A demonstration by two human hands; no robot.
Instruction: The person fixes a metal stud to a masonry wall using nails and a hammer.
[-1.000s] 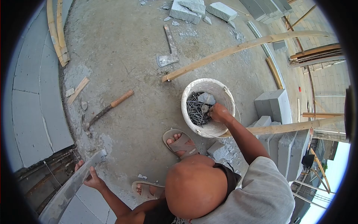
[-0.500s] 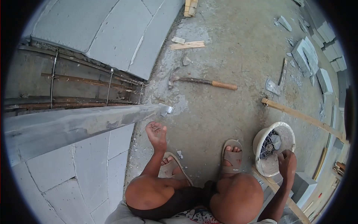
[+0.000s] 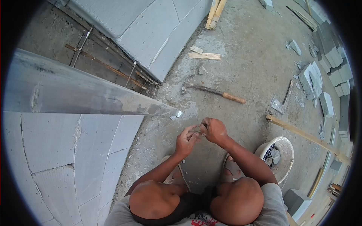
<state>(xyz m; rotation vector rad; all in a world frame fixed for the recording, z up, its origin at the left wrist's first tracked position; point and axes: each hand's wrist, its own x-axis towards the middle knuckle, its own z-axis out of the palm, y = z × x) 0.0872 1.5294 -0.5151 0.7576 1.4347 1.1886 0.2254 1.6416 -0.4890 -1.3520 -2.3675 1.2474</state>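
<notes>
My left hand (image 3: 186,140) is partly curled, palm up, with a few thin grey nails at its fingers. Right beside it, my right hand (image 3: 214,130) is closed in a pinch, its fingertips close to the left fingers; what it holds is too small to make out. Both hands are above the floor in front of my knees. A white bucket (image 3: 290,152) with nails (image 3: 268,157) and a grey lump inside stands to the right. Beyond my hands lies a hammer (image 3: 217,91) with a brown grip. The end of a long metal beam (image 3: 113,103) is close to my left hand.
Grey block walls (image 3: 49,141) stand at left, with rusty rebar (image 3: 107,67) in the gap. A hatchet (image 3: 278,106), a wooden batten (image 3: 301,132) and broken blocks (image 3: 309,81) lie at right. Wood scraps (image 3: 204,56) lie ahead.
My right hand has left the bucket and come across to my left hand. My left hand has moved right and curled its fingers. The view has shifted slightly.
</notes>
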